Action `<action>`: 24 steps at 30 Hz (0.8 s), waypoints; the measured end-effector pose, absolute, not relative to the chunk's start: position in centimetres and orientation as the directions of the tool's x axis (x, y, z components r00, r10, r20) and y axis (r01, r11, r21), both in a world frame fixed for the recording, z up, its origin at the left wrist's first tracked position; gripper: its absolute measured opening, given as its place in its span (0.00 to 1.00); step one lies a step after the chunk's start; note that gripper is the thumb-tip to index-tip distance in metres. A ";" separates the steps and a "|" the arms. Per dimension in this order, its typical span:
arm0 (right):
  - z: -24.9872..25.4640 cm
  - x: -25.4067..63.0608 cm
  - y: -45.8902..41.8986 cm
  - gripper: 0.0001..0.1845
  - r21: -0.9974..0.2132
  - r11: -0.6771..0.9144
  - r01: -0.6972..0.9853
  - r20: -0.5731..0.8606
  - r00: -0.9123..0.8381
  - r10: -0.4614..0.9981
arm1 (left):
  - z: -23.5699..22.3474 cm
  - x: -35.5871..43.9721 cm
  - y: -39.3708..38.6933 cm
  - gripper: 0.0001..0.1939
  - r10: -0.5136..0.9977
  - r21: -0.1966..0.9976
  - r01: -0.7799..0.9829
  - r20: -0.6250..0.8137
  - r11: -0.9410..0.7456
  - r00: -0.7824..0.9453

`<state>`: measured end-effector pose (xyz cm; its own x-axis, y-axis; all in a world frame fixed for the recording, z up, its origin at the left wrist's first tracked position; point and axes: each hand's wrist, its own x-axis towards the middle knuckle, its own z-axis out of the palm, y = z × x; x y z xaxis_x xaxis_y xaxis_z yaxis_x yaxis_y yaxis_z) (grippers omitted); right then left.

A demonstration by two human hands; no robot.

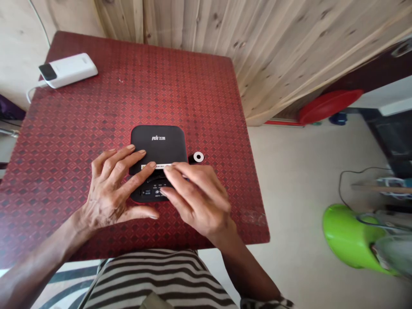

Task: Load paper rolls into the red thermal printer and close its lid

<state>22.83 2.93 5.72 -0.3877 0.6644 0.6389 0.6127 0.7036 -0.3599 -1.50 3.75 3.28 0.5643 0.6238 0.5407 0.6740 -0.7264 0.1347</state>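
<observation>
A flat black device (159, 148) with a red edge and white lettering lies on the table. Across it runs a white label strip, and below that is a recessed panel (148, 192) with small ports and markings. My left hand (111, 189) rests on the device's left side, fingers spread and thumb out past its near edge. At the right end of the strip and panel, my right hand (201, 197) has its thumb and fingertips drawn together; whatever lies between them is hidden. Just right of the device sits a small white ring with a black centre (198, 157).
On the table's (106, 111) far left corner lies a white power bank (69, 71) with a cable attached. A wooden plank wall (257, 34) borders the far side. A green stool-like object (350, 236) and a red basin (330, 106) stand on the right.
</observation>
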 end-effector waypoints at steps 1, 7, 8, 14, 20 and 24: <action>5.9 23.3 3.0 0.17 -0.388 0.681 0.620 0.654 -0.336 0.678 | 3.3 -1.5 3.7 0.46 0.629 0.138 0.678 0.538 -0.722 0.561; 4.4 27.2 3.3 0.07 -0.592 0.451 0.668 0.608 0.004 0.794 | 2.6 -1.5 3.2 0.43 0.674 0.188 0.701 0.523 -0.688 0.522; 3.5 27.9 3.3 0.08 -0.669 0.379 0.639 0.551 0.084 0.830 | 2.5 -1.6 3.0 0.41 0.686 0.221 0.701 0.532 -0.678 0.496; -2.8 30.7 2.8 0.19 -0.843 0.010 0.538 0.210 0.311 0.927 | 1.1 -3.3 0.4 0.38 0.668 0.321 0.719 0.698 -0.616 0.260; -3.3 30.5 3.5 0.19 -0.769 -0.034 0.639 0.162 0.245 0.956 | -0.3 -3.3 -1.0 0.24 0.647 0.203 0.803 0.713 -0.560 0.271; -3.1 30.3 3.6 0.18 -0.764 -0.039 0.644 0.172 0.261 0.950 | -0.5 -2.3 -0.9 0.24 0.628 0.177 0.778 0.707 -0.603 0.326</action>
